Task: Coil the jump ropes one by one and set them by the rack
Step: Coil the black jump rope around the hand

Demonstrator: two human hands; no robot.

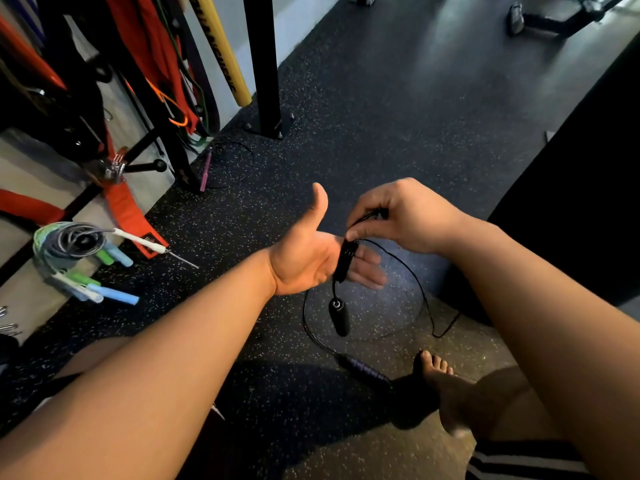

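Two bare forearms reach out over the speckled floor [381, 133], the left hand [311, 258] spread palm-up with thumb raised, a black jump rope [344, 261] draped across its fingers and pinched just above by the right hand [398, 216], while coiled ropes [69, 242] lie beside the rack [150, 98].

Head view, wide-angle, looking forward and down, near the floor [381, 116]

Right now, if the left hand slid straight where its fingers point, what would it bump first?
Probably the black jump rope cord hanging just past the left hand and its fingertips, though depth is unclear.
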